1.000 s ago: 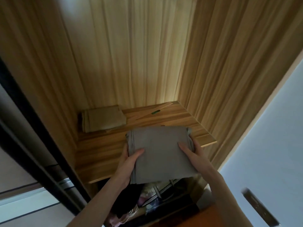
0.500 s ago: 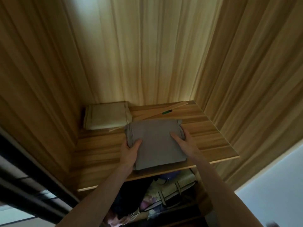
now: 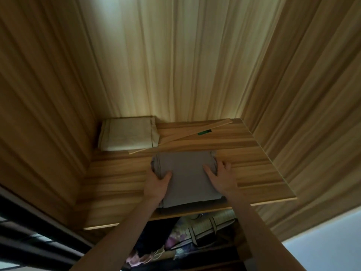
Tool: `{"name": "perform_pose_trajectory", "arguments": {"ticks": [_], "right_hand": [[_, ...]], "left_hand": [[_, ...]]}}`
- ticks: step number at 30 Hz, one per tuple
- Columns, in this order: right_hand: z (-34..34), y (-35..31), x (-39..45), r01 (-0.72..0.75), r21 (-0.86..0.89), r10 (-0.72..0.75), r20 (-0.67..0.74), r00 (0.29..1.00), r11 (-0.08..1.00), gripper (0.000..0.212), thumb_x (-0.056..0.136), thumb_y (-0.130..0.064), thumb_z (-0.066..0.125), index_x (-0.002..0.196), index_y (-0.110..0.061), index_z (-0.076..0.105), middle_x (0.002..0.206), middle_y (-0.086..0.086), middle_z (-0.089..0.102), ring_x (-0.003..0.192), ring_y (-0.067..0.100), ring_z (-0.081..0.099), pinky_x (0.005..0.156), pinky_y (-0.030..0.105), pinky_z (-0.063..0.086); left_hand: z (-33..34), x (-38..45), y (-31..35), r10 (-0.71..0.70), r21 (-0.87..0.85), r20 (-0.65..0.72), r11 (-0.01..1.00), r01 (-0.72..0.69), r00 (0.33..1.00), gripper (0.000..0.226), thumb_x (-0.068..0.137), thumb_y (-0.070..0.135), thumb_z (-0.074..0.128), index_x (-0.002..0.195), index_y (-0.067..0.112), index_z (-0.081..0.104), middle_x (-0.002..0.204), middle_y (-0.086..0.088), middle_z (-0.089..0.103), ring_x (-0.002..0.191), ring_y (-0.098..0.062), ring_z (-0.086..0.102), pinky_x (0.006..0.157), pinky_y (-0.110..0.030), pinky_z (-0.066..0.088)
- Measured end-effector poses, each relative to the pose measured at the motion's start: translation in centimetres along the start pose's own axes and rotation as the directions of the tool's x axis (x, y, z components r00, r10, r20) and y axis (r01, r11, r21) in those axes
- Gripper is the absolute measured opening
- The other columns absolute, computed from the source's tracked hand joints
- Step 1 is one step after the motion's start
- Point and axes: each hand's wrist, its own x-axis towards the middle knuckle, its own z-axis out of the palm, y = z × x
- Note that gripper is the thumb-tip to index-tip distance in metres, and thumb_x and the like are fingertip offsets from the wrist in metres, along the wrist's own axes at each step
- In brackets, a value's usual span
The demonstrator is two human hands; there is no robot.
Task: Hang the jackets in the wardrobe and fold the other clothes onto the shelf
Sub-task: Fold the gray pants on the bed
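A folded grey garment (image 3: 186, 178) lies on the wooden wardrobe shelf (image 3: 117, 184), near its front edge. My left hand (image 3: 157, 185) grips the garment's left side, thumb on top. On the right side, my right hand (image 3: 221, 178) holds it with the thumb on the cloth and the fingers spread at its edge. A folded beige garment (image 3: 128, 134) rests in the shelf's back left corner.
A thin wooden strip (image 3: 181, 135) with a green tag lies diagonally across the back of the shelf. Wooden walls close the shelf on the left, back and right. Below the shelf, patterned bags and clothes (image 3: 197, 233) are stored. A dark door frame (image 3: 29, 239) runs at lower left.
Both hands have pushed the grey garment from over the shelf's front edge further onto the shelf. The camera has moved closer and tilted up.
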Motion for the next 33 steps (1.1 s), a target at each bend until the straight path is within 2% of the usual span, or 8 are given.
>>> {"name": "perform_pose_trajectory", "arguments": {"ticks": [3, 6, 9, 13, 17, 22, 26, 33], "right_hand": [[1.0, -0.1, -1.2, 0.226, -0.197, -0.271, -0.247, 0.93, 0.954, 0.072, 0.104, -0.06, 0.044, 0.162, -0.022, 0.028, 0.165, 0.007, 0.029, 0.152, 0.03, 0.028, 0.121, 0.052, 0.029], [2.6, 0.2, -1.5, 0.4, -0.245, -0.447, -0.176, 0.877, 0.883, 0.071, 0.105, -0.063, 0.037, 0.164, -0.027, 0.026, 0.171, -0.005, 0.025, 0.158, 0.016, 0.018, 0.125, 0.045, 0.024], [3.8, 1.1, -1.1, 0.395, -0.191, -0.42, -0.109, 0.901, 0.898, 0.074, 0.102, -0.07, 0.029, 0.165, -0.031, 0.023, 0.171, -0.01, 0.023, 0.159, 0.013, 0.017, 0.127, 0.044, 0.026], [4.0, 1.1, -0.3, 0.381, -0.161, -0.395, -0.067, 0.916, 0.91, 0.074, 0.101, -0.071, 0.03, 0.165, -0.033, 0.023, 0.171, -0.011, 0.022, 0.158, 0.015, 0.019, 0.127, 0.042, 0.027], [3.6, 0.7, -0.5, 0.377, -0.168, -0.39, -0.054, 0.919, 0.911, 0.075, 0.1, -0.071, 0.031, 0.164, -0.032, 0.024, 0.171, -0.008, 0.023, 0.159, 0.016, 0.018, 0.128, 0.043, 0.024], [1.7, -1.3, -3.5, 0.402, -0.126, -0.419, -0.171, 0.892, 0.907, 0.074, 0.102, -0.068, 0.037, 0.162, -0.024, 0.032, 0.17, -0.007, 0.026, 0.158, 0.008, 0.009, 0.129, 0.039, 0.01], [1.0, -4.0, -7.8, 0.504, -0.1, -0.512, -0.252, 0.821, 0.858, 0.074, 0.103, -0.067, 0.035, 0.161, -0.022, 0.036, 0.168, -0.004, 0.031, 0.157, 0.01, 0.018, 0.129, 0.042, 0.018], [2.3, -9.8, -15.8, 0.668, -0.125, -0.676, -0.236, 0.699, 0.734, 0.071, 0.104, -0.063, 0.04, 0.16, -0.019, 0.039, 0.166, -0.003, 0.037, 0.155, 0.015, 0.028, 0.127, 0.043, 0.024]], "left_hand": [[0.1, -1.1, -0.1, 0.271, 0.459, -0.171, 0.873, -0.166, 0.947, 0.082, 0.095, 0.054, 0.064, 0.155, 0.012, 0.029, 0.155, -0.016, 0.035, 0.142, -0.036, 0.035, 0.116, -0.05, 0.034], [0.8, -1.1, -0.9, 0.55, 0.618, 0.004, 0.655, -0.435, 0.835, 0.074, 0.105, 0.056, 0.041, 0.164, 0.016, 0.022, 0.171, -0.008, 0.022, 0.16, -0.027, 0.014, 0.129, -0.044, 0.012], [1.3, -0.4, -1.8, 0.496, 0.64, 0.115, 0.626, -0.446, 0.861, 0.077, 0.102, 0.065, 0.021, 0.165, 0.021, 0.023, 0.174, -0.001, 0.013, 0.162, -0.019, -0.001, 0.129, -0.039, 0.006], [1.0, -0.1, -1.5, 0.383, 0.673, 0.185, 0.622, -0.401, 0.905, 0.073, 0.104, 0.066, 0.021, 0.166, 0.027, 0.014, 0.175, 0.003, 0.003, 0.161, -0.017, -0.006, 0.129, -0.041, 0.004], [0.0, -0.8, -0.4, 0.375, 0.713, 0.215, 0.571, -0.408, 0.902, 0.075, 0.104, 0.067, 0.021, 0.166, 0.026, 0.016, 0.175, 0.0, 0.008, 0.161, -0.019, 0.001, 0.13, -0.041, 0.004], [-3.3, -5.0, 0.2, 0.519, 0.722, 0.126, 0.536, -0.437, 0.845, 0.074, 0.103, 0.062, 0.022, 0.157, 0.016, 0.041, 0.163, -0.007, 0.041, 0.154, -0.025, 0.032, 0.129, -0.043, 0.019], [-7.2, -8.7, 0.5, 0.627, 0.742, 0.047, 0.499, -0.448, 0.777, 0.065, 0.105, 0.054, 0.034, 0.151, 0.011, 0.05, 0.151, -0.01, 0.056, 0.144, -0.027, 0.048, 0.124, -0.048, 0.033], [-15.8, -16.6, -0.2, 0.682, 0.762, -0.18, 0.552, -0.339, 0.709, 0.058, 0.104, 0.047, 0.048, 0.147, 0.009, 0.053, 0.146, -0.008, 0.059, 0.141, -0.027, 0.05, 0.123, -0.049, 0.032]]}}
